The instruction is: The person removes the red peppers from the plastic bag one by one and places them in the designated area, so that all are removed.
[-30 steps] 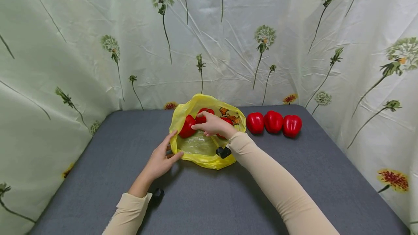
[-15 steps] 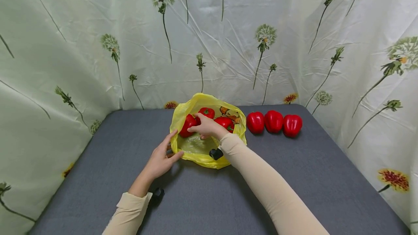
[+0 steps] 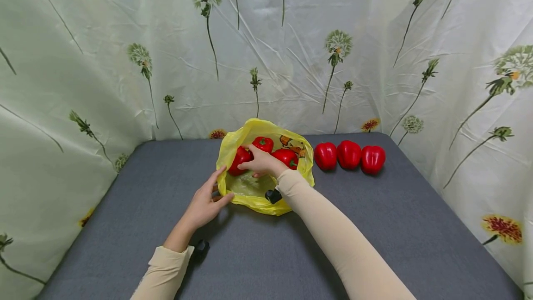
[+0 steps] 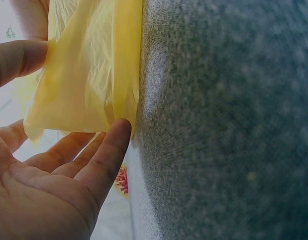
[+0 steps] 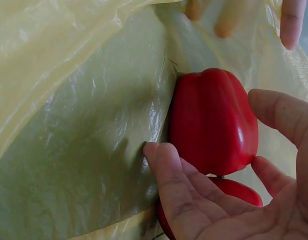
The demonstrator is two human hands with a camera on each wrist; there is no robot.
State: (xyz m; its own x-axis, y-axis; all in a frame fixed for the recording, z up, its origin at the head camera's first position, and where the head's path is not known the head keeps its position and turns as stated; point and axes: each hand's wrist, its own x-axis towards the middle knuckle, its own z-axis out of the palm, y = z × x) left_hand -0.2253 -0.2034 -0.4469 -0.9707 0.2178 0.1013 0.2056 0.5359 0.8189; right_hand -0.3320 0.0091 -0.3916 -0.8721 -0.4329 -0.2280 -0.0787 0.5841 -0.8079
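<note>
In the head view a yellow plastic bag [image 3: 250, 203] stands with its mouth spread, several red bell peppers inside. My right hand [image 3: 263, 161] reaches in from the right, thumb and fingers around the upper end of the leftmost bell pepper [image 3: 239, 163]. The right wrist view shows this bell pepper [image 5: 211, 122] between thumb and fingers, resting against the bag wall. Behind it lies another bell pepper [image 3: 264, 144]; a third bell pepper [image 3: 285, 155] is under the right wrist. My left hand [image 3: 206, 203], fingers spread and mostly straight, touches the bag's left side [image 4: 86, 85].
A row of bell peppers [image 3: 349, 155] lies right of the bag. The grey cloth-covered table [image 3: 258, 258] is bordered by a flower-patterned curtain [image 3: 270, 59] at the back and sides. A small black wrist camera [image 3: 273, 196] sits under the right wrist.
My right hand has moved a little left toward the leftmost bell pepper, uncovering more of the bell pepper at the bag's right. The left hand and bag have stayed put.
</note>
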